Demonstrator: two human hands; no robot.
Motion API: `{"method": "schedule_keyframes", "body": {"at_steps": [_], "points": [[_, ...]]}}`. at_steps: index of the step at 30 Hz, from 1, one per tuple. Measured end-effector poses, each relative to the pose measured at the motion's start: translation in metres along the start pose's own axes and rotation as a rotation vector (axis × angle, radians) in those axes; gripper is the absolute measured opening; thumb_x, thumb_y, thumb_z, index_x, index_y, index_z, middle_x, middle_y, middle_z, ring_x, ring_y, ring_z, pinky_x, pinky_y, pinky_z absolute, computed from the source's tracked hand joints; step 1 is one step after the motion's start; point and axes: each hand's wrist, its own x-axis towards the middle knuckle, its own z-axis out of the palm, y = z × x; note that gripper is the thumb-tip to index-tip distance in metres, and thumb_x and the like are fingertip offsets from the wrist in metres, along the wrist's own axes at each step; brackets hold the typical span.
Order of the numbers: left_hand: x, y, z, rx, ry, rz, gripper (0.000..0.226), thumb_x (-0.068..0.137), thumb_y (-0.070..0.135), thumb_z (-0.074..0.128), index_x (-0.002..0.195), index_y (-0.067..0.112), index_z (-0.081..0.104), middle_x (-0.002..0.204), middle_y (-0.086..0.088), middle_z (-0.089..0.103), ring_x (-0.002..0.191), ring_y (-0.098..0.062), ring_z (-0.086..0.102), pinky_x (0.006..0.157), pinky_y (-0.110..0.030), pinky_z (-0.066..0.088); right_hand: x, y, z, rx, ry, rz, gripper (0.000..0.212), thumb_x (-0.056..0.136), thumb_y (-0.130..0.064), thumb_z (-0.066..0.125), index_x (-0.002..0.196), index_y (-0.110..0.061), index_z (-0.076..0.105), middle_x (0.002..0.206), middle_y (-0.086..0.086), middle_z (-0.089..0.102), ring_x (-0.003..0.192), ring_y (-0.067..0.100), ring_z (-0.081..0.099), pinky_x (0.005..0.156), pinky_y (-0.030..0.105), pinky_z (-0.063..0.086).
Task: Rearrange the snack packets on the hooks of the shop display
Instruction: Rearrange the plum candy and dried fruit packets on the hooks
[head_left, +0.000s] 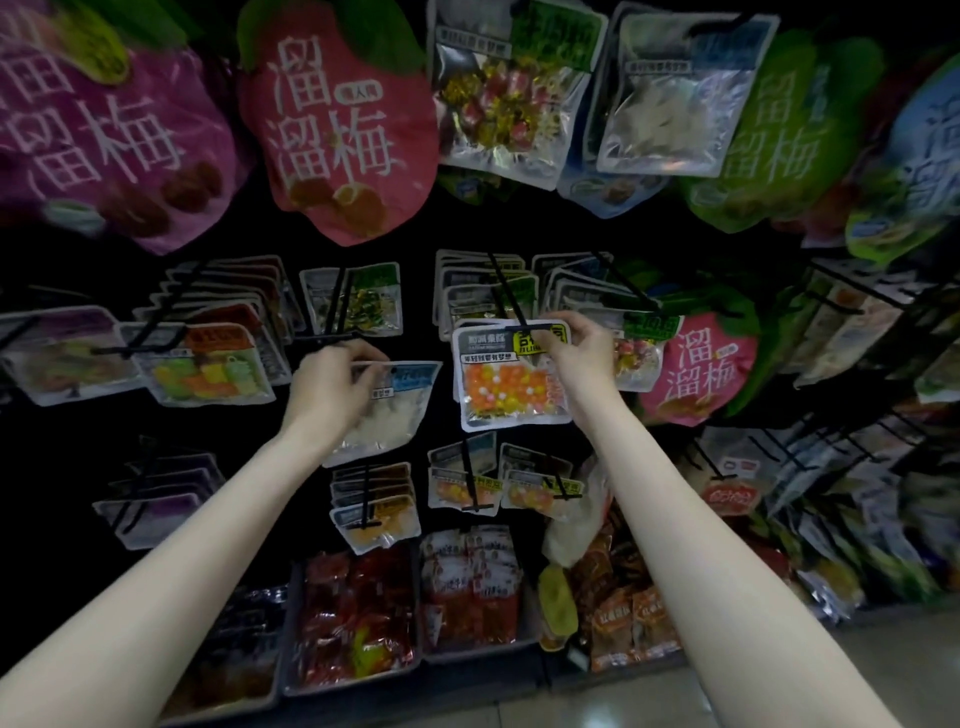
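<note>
**Two hands, two packets at the middle row of hooks**

Two bare arms reach up into a dim shop display. The landmark is the black hook (511, 299) that slopes down to a crossbar just above the orange-and-yellow packet (506, 382). That packet hangs from the hook's end, its clear window full of round orange, yellow and white sweets. The right hand (574, 353) pinches its top right corner, thumb and fingers curled over the yellow label, directly right of the hook's tip.

Left of the hook and a little lower, the left hand (332, 384) grips the top edge of a white-filled packet (387, 410) with a blue label. The fingers curl over the packet's upper left part and cover it. This packet tilts, its lower end toward the left forearm. Whether it hangs on the neighbouring left hook (332, 338) or is only held below it cannot be told.

The two packets sit side by side, close but apart. Above the hook hang large pink pouches (337, 130) with white characters. Far below it, bins (358, 623) hold red packets.
</note>
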Motion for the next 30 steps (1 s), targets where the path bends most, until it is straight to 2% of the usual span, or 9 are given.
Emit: {"method": "schedule_keyframes", "body": {"at_steps": [5, 8, 10, 16, 18, 22, 24, 27, 30], "points": [[-0.006, -0.002, 0.015, -0.012, 0.056, 0.034, 0.015, 0.092, 0.012, 0.055, 0.101, 0.009, 0.067, 0.095, -0.004, 0.068, 0.087, -0.017, 0.064, 0.071, -0.030, 0.050, 0.001, -0.004, 0.003, -0.006, 0.038, 0.065, 0.030, 0.087, -0.010, 0.064, 0.116, -0.010, 0.061, 0.132, 0.009, 0.054, 0.127, 0.024, 0.045, 0.101, 0.034, 0.039], [-0.009, -0.004, 0.026, -0.015, 0.108, 0.055, 0.013, 0.092, 0.014, 0.056, 0.098, 0.013, 0.067, 0.091, 0.004, 0.066, 0.086, -0.006, 0.061, 0.059, -0.005, 0.042, 0.003, -0.008, 0.008, -0.085, 0.069, 0.084, 0.041, 0.091, -0.009, 0.059, 0.131, -0.009, 0.051, 0.140, 0.009, 0.047, 0.126, 0.024, 0.046, 0.094, 0.029, 0.041], [-0.011, -0.006, 0.029, -0.051, 0.117, 0.052, 0.012, 0.092, 0.013, 0.056, 0.097, 0.014, 0.067, 0.088, 0.006, 0.064, 0.086, -0.001, 0.058, 0.055, -0.002, 0.040, 0.002, -0.006, 0.017, -0.166, 0.135, 0.073, 0.040, 0.094, -0.008, 0.054, 0.133, -0.011, 0.049, 0.140, 0.009, 0.047, 0.120, 0.024, 0.050, 0.079, 0.021, 0.040], [-0.023, -0.038, 0.022, -0.300, 0.114, -0.208, 0.008, 0.091, 0.012, 0.057, 0.091, 0.016, 0.064, 0.079, 0.008, 0.061, 0.070, -0.004, 0.055, 0.060, -0.017, 0.047, -0.029, 0.041, 0.038, -0.185, 0.329, -0.114, 0.043, 0.088, -0.010, 0.060, 0.127, -0.009, 0.041, 0.134, 0.004, 0.034, 0.127, 0.021, 0.037, 0.101, 0.023, 0.033], [-0.030, -0.056, 0.020, -0.347, 0.018, -0.255, 0.008, 0.091, 0.011, 0.058, 0.088, 0.016, 0.063, 0.079, 0.009, 0.060, 0.070, 0.000, 0.056, 0.059, -0.011, 0.045, -0.050, 0.064, 0.047, -0.213, 0.151, -0.176, 0.041, 0.088, -0.013, 0.062, 0.125, -0.010, 0.043, 0.124, -0.001, 0.036, 0.121, 0.021, 0.043, 0.099, 0.029, 0.038], [-0.049, -0.089, 0.022, -0.296, -0.342, -0.202, 0.013, 0.088, 0.009, 0.061, 0.083, 0.021, 0.065, 0.081, 0.008, 0.062, 0.068, 0.009, 0.058, 0.062, -0.007, 0.044, -0.077, 0.102, 0.081, -0.402, -0.598, -0.228, 0.047, 0.086, -0.025, 0.066, 0.128, -0.012, 0.050, 0.134, 0.006, 0.043, 0.124, 0.015, 0.040, 0.097, 0.020, 0.031], [-0.062, -0.107, 0.031, -0.306, -0.440, -0.229, 0.016, 0.087, 0.007, 0.062, 0.082, 0.022, 0.065, 0.079, 0.010, 0.063, 0.068, 0.009, 0.057, 0.064, -0.007, 0.043, -0.089, 0.119, 0.093, -0.403, -0.697, -0.181, 0.030, 0.087, -0.022, 0.066, 0.115, -0.011, 0.062, 0.127, 0.005, 0.048, 0.114, 0.008, 0.041, 0.089, 0.014, 0.030], [-0.085, -0.137, 0.051, -0.317, -0.474, -0.315, 0.022, 0.086, 0.003, 0.062, 0.080, 0.025, 0.065, 0.071, 0.017, 0.065, 0.069, 0.010, 0.058, 0.066, -0.008, 0.043, -0.108, 0.152, 0.100, -0.403, -0.769, -0.053, 0.015, 0.088, -0.018, 0.064, 0.093, -0.006, 0.069, 0.092, -0.003, 0.062, 0.090, 0.006, 0.054, 0.072, 0.017, 0.034], [-0.101, -0.163, 0.068, -0.319, -0.441, -0.410, 0.024, 0.088, -0.002, 0.056, 0.083, 0.019, 0.066, 0.084, 0.009, 0.066, 0.074, 0.004, 0.060, 0.066, -0.007, 0.045, -0.119, 0.179, 0.096, -0.486, -0.776, 0.048, 0.015, 0.087, -0.019, 0.064, 0.093, -0.007, 0.071, 0.094, 0.000, 0.068, 0.088, 0.009, 0.057, 0.074, 0.020, 0.039]]}}
